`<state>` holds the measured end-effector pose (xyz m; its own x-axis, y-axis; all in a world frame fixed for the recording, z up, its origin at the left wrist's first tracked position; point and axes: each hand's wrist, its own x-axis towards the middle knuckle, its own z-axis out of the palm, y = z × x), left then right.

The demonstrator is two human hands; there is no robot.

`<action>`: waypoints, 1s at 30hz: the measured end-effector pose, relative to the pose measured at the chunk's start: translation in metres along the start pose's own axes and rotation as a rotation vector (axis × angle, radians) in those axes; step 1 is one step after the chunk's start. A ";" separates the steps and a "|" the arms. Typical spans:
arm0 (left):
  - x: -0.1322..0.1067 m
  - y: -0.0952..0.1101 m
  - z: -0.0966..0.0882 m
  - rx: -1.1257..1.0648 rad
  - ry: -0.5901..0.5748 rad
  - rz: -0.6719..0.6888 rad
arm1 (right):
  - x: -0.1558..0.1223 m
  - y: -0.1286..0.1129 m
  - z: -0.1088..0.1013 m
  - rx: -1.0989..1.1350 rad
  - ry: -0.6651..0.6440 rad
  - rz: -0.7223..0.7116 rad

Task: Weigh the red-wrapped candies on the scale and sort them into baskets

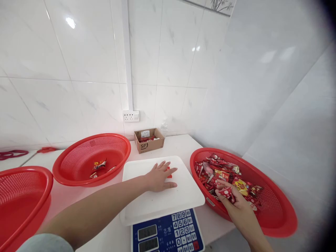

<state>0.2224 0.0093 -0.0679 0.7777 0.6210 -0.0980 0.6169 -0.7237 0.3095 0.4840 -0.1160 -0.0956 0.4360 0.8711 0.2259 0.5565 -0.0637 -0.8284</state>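
My left hand (160,176) lies flat with fingers stretched out on the white tray (168,201) of a weighing scale, covering a small red packet (169,173) that peeks out under the fingers. My right hand (232,201) reaches into the red basket (275,224) on the right and pinches a red snack packet (228,192) from the pile of red and yellow packets (223,173) inside it.
The scale's blue keypad and displays (168,234) face me. Two more red baskets stand left: one (91,162) holding a few packets, another (21,203) at the far left. A small cardboard box (149,140) sits by the tiled wall under a socket (131,116).
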 end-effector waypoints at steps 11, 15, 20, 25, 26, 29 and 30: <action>-0.005 -0.006 0.011 0.136 0.196 -0.044 | -0.001 -0.003 0.000 -0.019 0.027 -0.002; -0.021 -0.008 0.003 0.178 0.203 -0.089 | 0.000 -0.001 0.000 -0.045 0.022 0.007; -0.053 -0.028 -0.044 0.214 0.359 -0.277 | -0.001 0.000 0.000 -0.040 0.016 0.041; -0.106 -0.078 -0.087 0.210 0.410 -0.522 | -0.003 -0.008 0.000 -0.020 0.039 0.003; -0.119 -0.089 -0.089 0.205 0.398 -0.552 | -0.003 -0.009 0.000 -0.022 0.043 0.003; -0.165 -0.115 -0.081 0.123 0.253 -0.593 | -0.003 -0.009 0.001 -0.034 0.045 0.029; -0.181 -0.122 -0.076 0.101 0.209 -0.620 | -0.003 -0.008 0.001 -0.040 0.041 0.039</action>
<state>-0.0028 0.0087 -0.0162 0.2412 0.9697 -0.0402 0.9590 -0.2318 0.1633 0.4776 -0.1173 -0.0904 0.4862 0.8468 0.2157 0.5658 -0.1170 -0.8162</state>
